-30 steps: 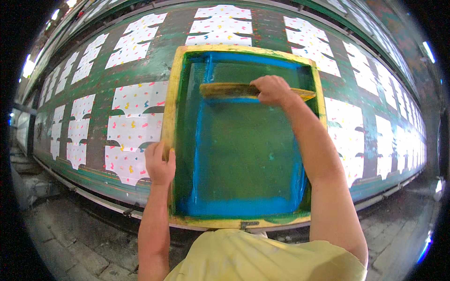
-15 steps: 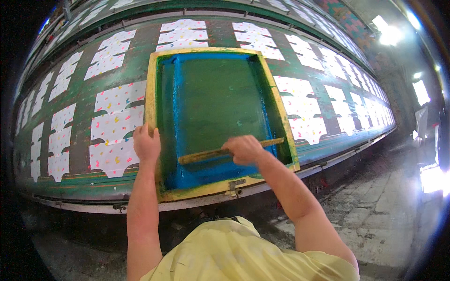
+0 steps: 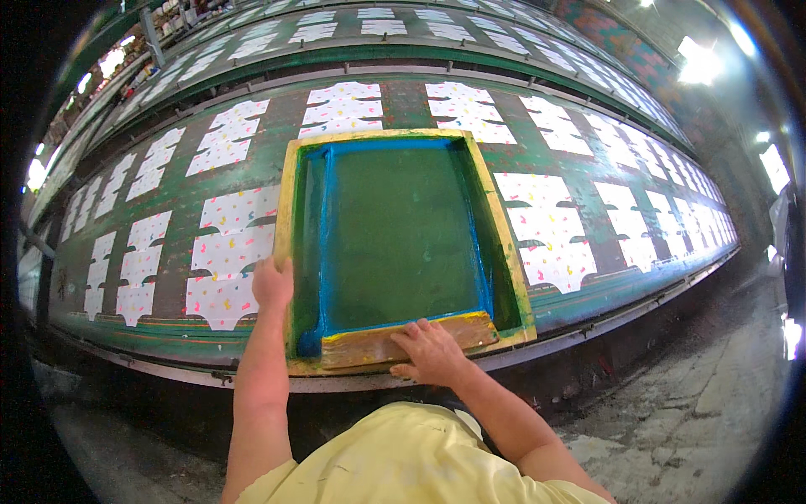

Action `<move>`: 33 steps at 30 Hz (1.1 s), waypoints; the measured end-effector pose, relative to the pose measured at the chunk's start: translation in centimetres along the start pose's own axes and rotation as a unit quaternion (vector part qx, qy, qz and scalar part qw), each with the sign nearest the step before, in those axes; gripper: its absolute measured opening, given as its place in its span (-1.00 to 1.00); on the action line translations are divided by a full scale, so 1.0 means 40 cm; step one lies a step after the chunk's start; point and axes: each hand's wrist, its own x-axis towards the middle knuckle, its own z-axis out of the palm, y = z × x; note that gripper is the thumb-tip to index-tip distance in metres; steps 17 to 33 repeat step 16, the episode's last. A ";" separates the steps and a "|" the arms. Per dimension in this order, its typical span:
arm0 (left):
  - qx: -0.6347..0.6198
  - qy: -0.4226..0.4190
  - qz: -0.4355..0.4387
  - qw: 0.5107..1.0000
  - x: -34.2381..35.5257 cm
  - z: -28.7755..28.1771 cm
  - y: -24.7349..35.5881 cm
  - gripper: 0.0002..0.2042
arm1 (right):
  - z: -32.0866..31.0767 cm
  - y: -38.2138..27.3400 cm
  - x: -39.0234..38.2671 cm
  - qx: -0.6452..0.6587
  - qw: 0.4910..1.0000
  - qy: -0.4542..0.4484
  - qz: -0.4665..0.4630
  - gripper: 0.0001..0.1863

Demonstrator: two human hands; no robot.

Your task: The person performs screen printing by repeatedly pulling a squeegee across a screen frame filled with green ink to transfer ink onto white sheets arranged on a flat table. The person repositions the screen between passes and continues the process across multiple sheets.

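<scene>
A yellow-edged wooden screen-printing frame [image 3: 501, 223] lies on the long green table, its green mesh [image 3: 403, 227] facing up. Blue ink [image 3: 326, 210] runs in streaks along the inner sides and far edge of the mesh. At the frame's left side my left hand [image 3: 273, 284] is closed around the wooden edge. My right hand [image 3: 430, 351] grips a wide wooden squeegee [image 3: 357, 348] at the near end of the frame, fingers over its top. The squeegee leans, its broad face showing; its blade edge meets the near end of the mesh.
White cut fabric pieces [image 3: 231, 252] with small coloured prints lie in rows on both sides of the frame. A metal rail [image 3: 579, 334] runs along the table's near edge. Another table with more pieces [image 3: 384, 27] stands beyond. Concrete floor [image 3: 663, 412] shows at the right.
My right hand has drawn the squeegee toward me to the near end of the frame and tilted it. Less blue ink covers the near mesh. The view has shifted; my left hand stays at the frame.
</scene>
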 end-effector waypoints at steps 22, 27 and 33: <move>0.131 0.022 -0.085 0.987 0.011 0.041 0.085 -0.52 | -0.112 0.598 -0.192 0.046 0.927 0.189 0.319 -0.39; 0.131 0.022 -0.085 0.987 0.011 0.041 0.085 -0.52 | -0.112 0.598 -0.192 0.046 0.927 0.189 0.319 -0.39; 0.131 0.022 -0.085 0.987 0.011 0.041 0.085 -0.52 | -0.112 0.598 -0.192 0.046 0.927 0.189 0.319 -0.39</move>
